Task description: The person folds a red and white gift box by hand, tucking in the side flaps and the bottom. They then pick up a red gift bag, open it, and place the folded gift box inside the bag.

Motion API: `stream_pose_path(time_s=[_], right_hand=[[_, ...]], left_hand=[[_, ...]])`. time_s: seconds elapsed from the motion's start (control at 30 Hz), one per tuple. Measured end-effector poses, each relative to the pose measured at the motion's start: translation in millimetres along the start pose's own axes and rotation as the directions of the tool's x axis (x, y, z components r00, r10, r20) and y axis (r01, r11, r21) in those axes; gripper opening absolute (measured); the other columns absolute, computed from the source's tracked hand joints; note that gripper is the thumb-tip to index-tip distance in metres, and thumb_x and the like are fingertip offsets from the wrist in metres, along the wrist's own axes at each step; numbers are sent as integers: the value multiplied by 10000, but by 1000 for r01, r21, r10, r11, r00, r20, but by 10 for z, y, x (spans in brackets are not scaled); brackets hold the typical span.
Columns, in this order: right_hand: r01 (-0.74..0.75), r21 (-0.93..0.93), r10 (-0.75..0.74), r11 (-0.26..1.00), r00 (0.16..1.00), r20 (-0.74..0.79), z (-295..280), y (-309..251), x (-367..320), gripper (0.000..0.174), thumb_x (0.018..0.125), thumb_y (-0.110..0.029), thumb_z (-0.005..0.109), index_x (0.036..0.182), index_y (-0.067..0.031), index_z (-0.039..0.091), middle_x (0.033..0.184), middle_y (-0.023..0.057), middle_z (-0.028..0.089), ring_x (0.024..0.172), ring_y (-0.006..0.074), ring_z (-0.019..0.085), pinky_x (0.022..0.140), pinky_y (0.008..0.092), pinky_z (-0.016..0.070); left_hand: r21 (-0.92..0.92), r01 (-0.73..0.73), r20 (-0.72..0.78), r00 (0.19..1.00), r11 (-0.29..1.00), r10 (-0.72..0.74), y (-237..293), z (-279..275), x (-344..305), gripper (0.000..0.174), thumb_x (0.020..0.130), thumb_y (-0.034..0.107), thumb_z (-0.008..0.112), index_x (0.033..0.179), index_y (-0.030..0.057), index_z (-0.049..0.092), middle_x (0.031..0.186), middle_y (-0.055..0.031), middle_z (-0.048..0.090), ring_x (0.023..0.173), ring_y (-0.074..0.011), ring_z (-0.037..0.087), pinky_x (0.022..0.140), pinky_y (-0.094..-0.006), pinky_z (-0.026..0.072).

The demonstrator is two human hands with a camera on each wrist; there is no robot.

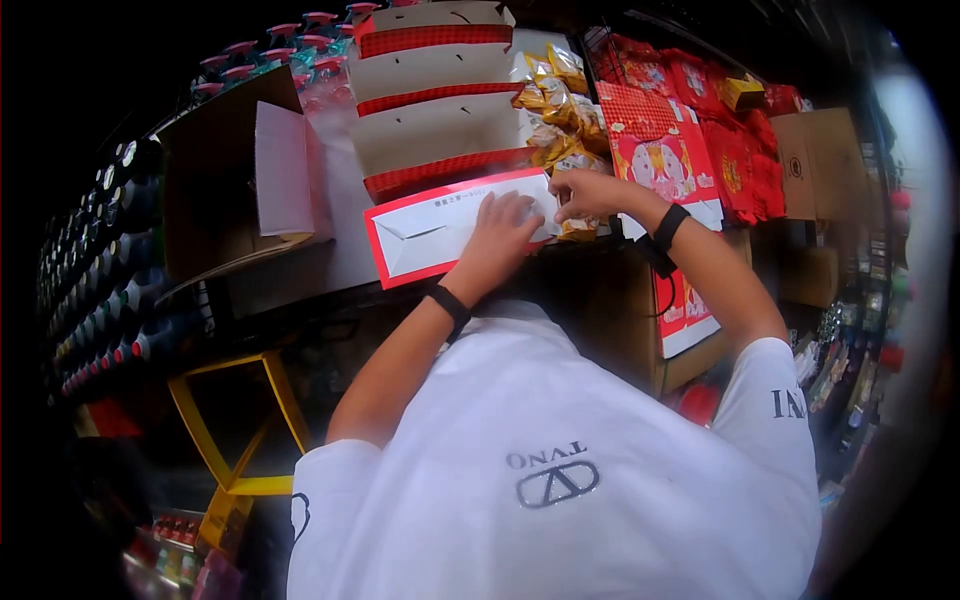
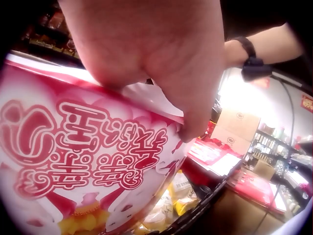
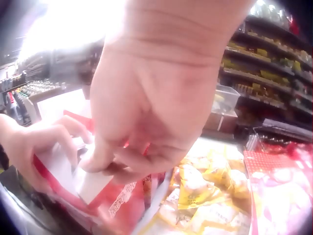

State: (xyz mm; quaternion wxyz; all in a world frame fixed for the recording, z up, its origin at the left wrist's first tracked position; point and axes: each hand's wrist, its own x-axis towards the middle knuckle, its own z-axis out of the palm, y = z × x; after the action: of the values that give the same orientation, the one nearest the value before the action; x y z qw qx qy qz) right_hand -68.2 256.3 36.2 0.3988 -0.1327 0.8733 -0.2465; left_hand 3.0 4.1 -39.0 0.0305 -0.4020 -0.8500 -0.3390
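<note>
Head: red-and-white box (image 1: 425,235) right before person, just in front of row of open-topped cartons (image 1: 435,130), near yellow packets (image 1: 560,100). Left hand (image 1: 503,232) over white panel; right hand (image 1: 585,193), fingers curled, at right end. Left wrist: box's printed front, left thumb at upper edge. Right wrist: right hand pinches white flap (image 3: 90,186); left hand's bent fingers grip box edge beside it.
</note>
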Motion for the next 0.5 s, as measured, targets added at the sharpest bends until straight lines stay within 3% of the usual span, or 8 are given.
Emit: stream_pose_path(time_s=[0.1, 0.13, 0.17, 0.23, 0.43, 0.5], right_hand=[[141, -96, -131, 985, 986, 105, 25, 305, 95, 387, 824, -256, 892, 998, 23, 688, 878, 134, 720, 817, 202, 655, 721, 367, 508], [142, 49, -149, 989, 976, 159, -47, 53, -26, 376, 822, -260, 892, 943, 35, 693, 855, 134, 703, 784, 202, 636, 701, 379, 494], [146, 2, -144, 989, 973, 178, -36, 68, -17, 387, 822, -285, 890, 909, 40, 699, 813, 152, 686, 751, 206, 633, 690, 387, 487], [108, -94, -80, 990, 962, 261, -45, 104, 26, 381, 849, -279, 866, 993, 37, 709, 902, 166, 716, 864, 235, 677, 789, 389, 521], [20, -131, 3, 991, 984, 176, 15, 65, -129, 348, 914, -266, 804, 1066, 32, 710, 855, 155, 696, 773, 226, 690, 696, 377, 545], [-54, -33, 58, 998, 989, 138, 31, 63, -139, 377, 900, -288, 797, 1055, 41, 701, 841, 180, 715, 757, 295, 708, 722, 398, 555]], left_hand=[[-25, 9, -16, 1000, 1000, -10, 33, 31, 23, 582, 739, 117, 876, 1241, 154, 584, 1464, -157, 469, 1468, -398, 358, 1252, -617, 207], [-48, 18, -25, 1000, 999, -19, 57, 37, 47, 570, 739, 137, 888, 1221, 153, 585, 1456, -155, 473, 1470, -395, 355, 1252, -623, 202], [-62, 21, -20, 1000, 998, -22, 77, 51, 63, 567, 736, 159, 898, 1209, 155, 585, 1449, -151, 477, 1470, -391, 356, 1253, -626, 198], [-100, 45, -9, 999, 994, -46, 130, 58, 95, 565, 731, 202, 916, 1186, 158, 585, 1436, -142, 483, 1469, -381, 356, 1255, -630, 189], [-60, 14, -52, 999, 998, -17, 175, 116, 112, 482, 766, 261, 877, 1148, 112, 625, 1399, -145, 515, 1411, -377, 413, 1231, -625, 230], [-82, 28, -71, 997, 996, -34, 155, 198, 125, 507, 743, 226, 900, 1154, 145, 614, 1418, -129, 489, 1431, -363, 392, 1250, -624, 204]])
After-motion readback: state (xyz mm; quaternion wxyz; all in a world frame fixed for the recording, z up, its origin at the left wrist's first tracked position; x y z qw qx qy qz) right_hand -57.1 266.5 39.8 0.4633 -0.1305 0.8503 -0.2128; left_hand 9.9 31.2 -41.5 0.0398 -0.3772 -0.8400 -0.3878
